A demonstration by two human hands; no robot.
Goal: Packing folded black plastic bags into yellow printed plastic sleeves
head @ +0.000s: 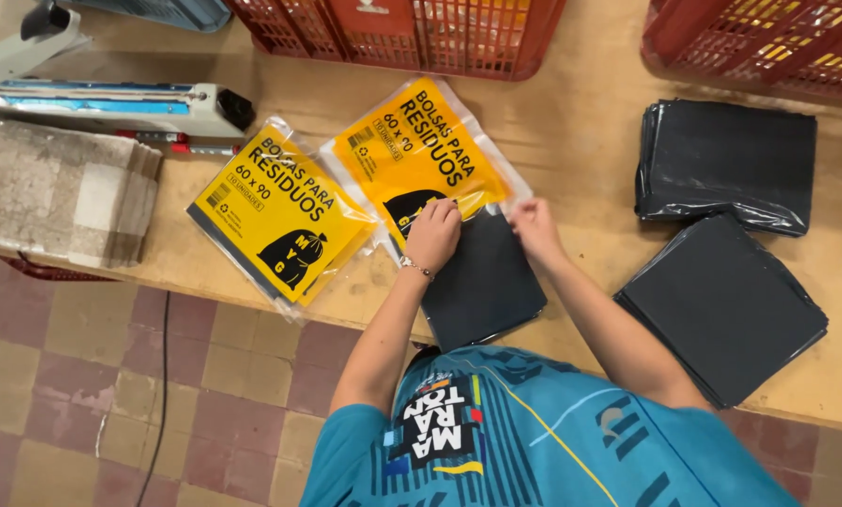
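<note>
The left hand pinches the mouth of a yellow sleeve; the right hand grips a folded black stack half inside, mid-table. A snagged corner could tear the film. Two yellow packs, three black stacks, two red crates

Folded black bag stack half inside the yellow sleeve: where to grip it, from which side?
Grip the folded black bag stack at its free near edge, coming from the person's side. Its far end is tucked in the yellow printed sleeve, where the left hand and right hand rest. The near corner overhangs the wooden table edge.
</note>
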